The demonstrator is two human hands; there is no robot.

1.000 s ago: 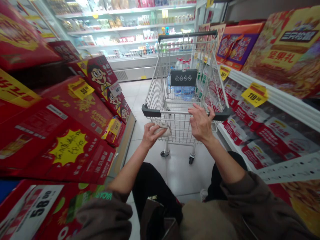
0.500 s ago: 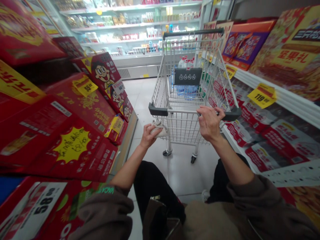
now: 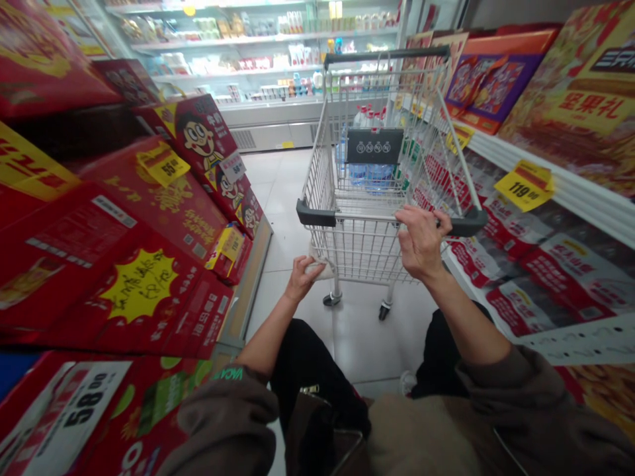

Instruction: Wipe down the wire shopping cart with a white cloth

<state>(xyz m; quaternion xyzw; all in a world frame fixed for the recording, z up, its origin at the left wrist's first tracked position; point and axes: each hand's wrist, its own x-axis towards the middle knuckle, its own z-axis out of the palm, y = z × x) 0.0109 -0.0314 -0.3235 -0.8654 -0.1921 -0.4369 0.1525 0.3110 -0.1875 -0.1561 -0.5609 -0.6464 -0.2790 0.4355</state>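
A wire shopping cart [image 3: 370,248] stands in front of me, with dark plastic corners on its near rail. My right hand [image 3: 421,243] is closed around the right part of that rail, beside the dark corner. Low at the cart's left rear post, my left hand [image 3: 303,277] grips a pale cloth [image 3: 325,270]. The cloth lies against the post and wire side; my fingers hide part of it. A dark sign panel [image 3: 374,146] hangs inside the cart's frame, and bottle packs with red caps [image 3: 370,118] show behind it.
Red gift boxes [image 3: 163,264] are stacked close on the left. A shelf [image 3: 550,172] with boxes and shrink-wrapped bottles runs along the right. Ahead is a lit refrigerated display [image 3: 268,122]. Pale floor tiles [image 3: 282,192] lie between.
My left hand has moved slightly down and to the right with the cloth, along the cart's post. My right hand still holds the rail.
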